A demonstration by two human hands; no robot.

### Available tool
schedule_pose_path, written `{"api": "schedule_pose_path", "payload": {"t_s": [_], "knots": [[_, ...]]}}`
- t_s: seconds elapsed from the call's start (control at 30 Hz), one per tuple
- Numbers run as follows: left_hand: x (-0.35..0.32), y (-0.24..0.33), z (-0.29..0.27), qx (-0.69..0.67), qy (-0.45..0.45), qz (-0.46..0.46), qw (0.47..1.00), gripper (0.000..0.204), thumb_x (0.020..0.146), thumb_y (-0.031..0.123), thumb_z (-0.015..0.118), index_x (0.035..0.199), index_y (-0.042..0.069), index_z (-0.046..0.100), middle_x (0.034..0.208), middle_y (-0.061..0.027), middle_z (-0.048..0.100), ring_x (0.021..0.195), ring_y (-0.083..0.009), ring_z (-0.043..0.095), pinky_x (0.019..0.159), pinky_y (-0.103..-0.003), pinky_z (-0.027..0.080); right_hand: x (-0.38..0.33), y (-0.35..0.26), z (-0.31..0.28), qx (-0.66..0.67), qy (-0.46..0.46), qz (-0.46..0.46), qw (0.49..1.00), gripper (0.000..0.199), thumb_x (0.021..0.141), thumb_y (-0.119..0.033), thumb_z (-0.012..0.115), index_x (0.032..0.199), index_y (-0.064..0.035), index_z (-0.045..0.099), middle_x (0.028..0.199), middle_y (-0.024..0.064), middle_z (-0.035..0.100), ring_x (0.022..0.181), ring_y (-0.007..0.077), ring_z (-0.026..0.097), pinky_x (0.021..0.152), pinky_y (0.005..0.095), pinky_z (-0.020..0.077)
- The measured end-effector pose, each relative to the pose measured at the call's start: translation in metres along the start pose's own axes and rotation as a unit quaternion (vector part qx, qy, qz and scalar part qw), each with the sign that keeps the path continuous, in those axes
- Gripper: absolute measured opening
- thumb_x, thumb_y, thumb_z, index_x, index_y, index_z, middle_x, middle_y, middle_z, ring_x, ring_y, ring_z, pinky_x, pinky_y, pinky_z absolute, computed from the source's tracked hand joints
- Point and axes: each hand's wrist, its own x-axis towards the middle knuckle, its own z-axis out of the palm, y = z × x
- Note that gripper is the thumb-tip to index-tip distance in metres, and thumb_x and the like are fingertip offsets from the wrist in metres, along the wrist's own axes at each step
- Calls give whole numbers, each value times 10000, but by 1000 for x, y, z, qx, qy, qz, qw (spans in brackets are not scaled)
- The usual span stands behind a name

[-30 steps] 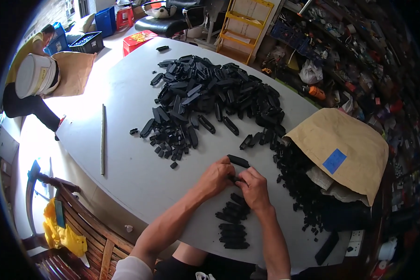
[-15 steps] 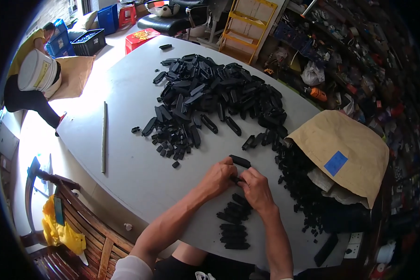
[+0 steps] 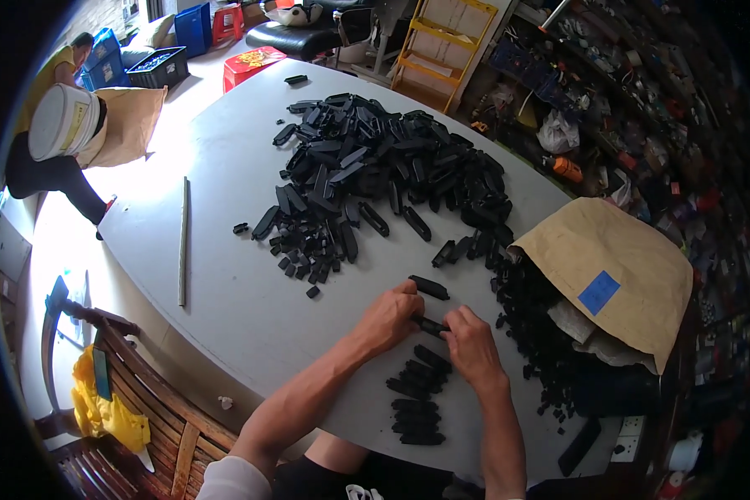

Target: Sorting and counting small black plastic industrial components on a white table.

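A slim black plastic piece (image 3: 431, 327) spans the gap between my two hands, low over the pale table. My left hand (image 3: 393, 317) has its fingers closed around the left end. At the other end, the fingertips of my right hand (image 3: 473, 343) pinch it. Just beyond my left fingers lies another long black plastic piece (image 3: 429, 287); whether the fingers touch it I cannot tell. Several similar pieces (image 3: 418, 407) are lined up in a column between my forearms, nearer the table's front edge.
A big heap of black plastic housings (image 3: 375, 154) covers the far middle, with small black blocks (image 3: 307, 260) at its near left. On the right, a brown paper sack (image 3: 612, 258) spills small black parts (image 3: 529, 333). A thin rod (image 3: 183, 242) lies left. A person (image 3: 54, 75) sits beyond, far left.
My right hand has shifted slightly right and down, away from my left, so more of the black plastic piece shows between them. My left hand stays almost in place.
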Motion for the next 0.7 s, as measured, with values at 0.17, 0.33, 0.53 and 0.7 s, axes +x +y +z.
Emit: {"api": "schedule_pose_path", "payload": {"t_s": [0.17,0.33,0.53,0.7], "knots": [[-1,7,-2,-2,-7,6,1000,181,603,-17,699,765,8,622,846,-121,544,821,-319,567,697,-380,466,-3,-4,-6,-69,-30,-18,997,95,803,8,590,838,3,502,851,162,523,804,368,569,677,447,462],[-4,6,-5,28,-11,2,1000,188,594,-22,698,762,9,618,849,-121,544,823,-318,570,690,-381,467,7,-6,-6,-44,-60,54,996,82,826,-14,577,812,4,499,851,166,530,830,369,571,680,436,464],[1,11,-4,24,-25,2,999,202,585,-37,695,766,8,617,810,-120,543,789,-306,570,669,-371,467,9,8,10,28,-60,74,995,73,782,43,523,818,-19,511,857,171,532,841,369,564,700,442,456],[3,13,-4,-13,-19,6,1000,199,587,-56,676,757,-5,585,822,-127,530,784,-336,565,660,-387,456,0,7,19,44,53,15,997,60,794,-1,477,823,-38,516,866,163,529,851,383,554,707,453,458]]}}
